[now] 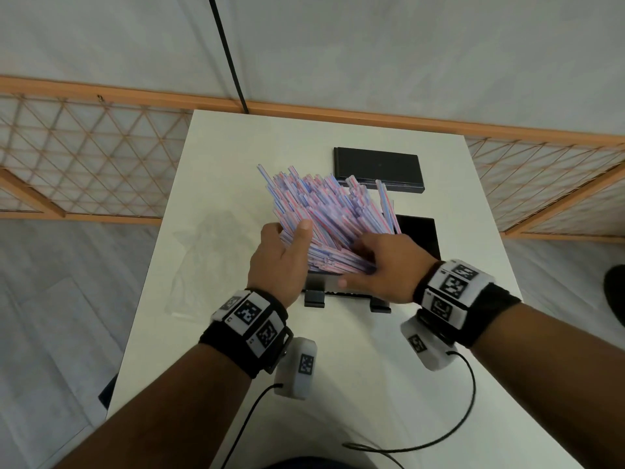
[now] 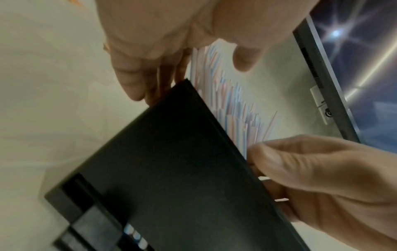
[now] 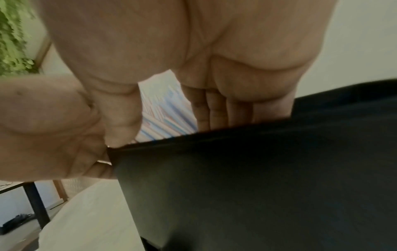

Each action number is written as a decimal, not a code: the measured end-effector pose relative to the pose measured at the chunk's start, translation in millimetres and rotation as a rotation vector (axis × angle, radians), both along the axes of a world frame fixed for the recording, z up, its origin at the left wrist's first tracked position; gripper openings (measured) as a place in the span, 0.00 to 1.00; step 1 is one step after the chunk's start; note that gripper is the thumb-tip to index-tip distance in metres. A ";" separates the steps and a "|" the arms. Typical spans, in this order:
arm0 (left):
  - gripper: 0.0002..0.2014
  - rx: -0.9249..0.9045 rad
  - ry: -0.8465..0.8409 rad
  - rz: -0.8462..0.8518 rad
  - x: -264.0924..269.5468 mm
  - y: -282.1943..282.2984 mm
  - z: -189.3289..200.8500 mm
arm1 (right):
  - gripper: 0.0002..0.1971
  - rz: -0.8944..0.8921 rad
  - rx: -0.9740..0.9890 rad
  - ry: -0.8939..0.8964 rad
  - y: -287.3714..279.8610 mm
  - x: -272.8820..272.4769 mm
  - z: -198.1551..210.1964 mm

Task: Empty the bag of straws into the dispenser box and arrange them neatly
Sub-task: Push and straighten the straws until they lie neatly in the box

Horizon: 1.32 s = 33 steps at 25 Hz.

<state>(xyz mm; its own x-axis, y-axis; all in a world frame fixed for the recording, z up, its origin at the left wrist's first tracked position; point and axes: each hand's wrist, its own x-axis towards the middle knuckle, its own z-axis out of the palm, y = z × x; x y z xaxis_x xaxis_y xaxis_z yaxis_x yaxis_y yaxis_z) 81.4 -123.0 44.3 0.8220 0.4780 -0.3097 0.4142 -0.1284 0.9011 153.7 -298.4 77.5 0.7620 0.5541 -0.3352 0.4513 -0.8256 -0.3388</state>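
Two bare arms reach forward over the white table (image 1: 355, 367), and each wrist wears a black band with white blocks (image 1: 250, 319) that have square black-and-white marks on them. Thin black wires (image 1: 463, 407) hang from the bands and lie on the table. Just past the wrists stands the black plastic dispenser box (image 1: 419, 235) on its two little black feet. A big messy bunch of thin red, white and blue striped straws (image 1: 324, 211) sits in the top of the box, and the straws fan out and lean up and away, with their far ends at many heights. The left hand (image 1: 280, 255) is on the left side of the bunch, with its thumb up against the straws and its fingers curled round them at the box's edge. The right hand (image 1: 382, 262) is on the near right side of the bunch, with its fingers bent round the straws just above the box's rim. A see-through plastic bag (image 1: 199, 262) lies flat and crumpled on the table to the left of the box, near the left hand. A flat black rectangular lid (image 1: 378, 169) lies on the table behind the box, near the far edge. Behind the table runs a low wooden fence with criss-cross netting (image 1: 84, 157).
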 end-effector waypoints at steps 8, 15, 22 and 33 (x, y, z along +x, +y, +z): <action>0.22 0.418 -0.064 -0.185 1.1 1.1 18.3 | 0.20 -0.066 0.056 0.055 -44.9 -13.9 -15.9; 0.21 0.216 0.241 -0.304 2.5 -12.7 33.1 | 0.32 -0.058 -0.026 0.055 -36.5 -11.8 -25.8; 0.13 0.060 0.176 -0.156 6.6 -16.2 23.7 | 0.28 -0.134 0.086 -0.036 -28.9 -22.2 -36.9; 0.17 0.458 -0.039 -0.154 -0.3 11.6 16.9 | 0.28 -0.150 0.104 0.011 -37.6 -11.8 -21.8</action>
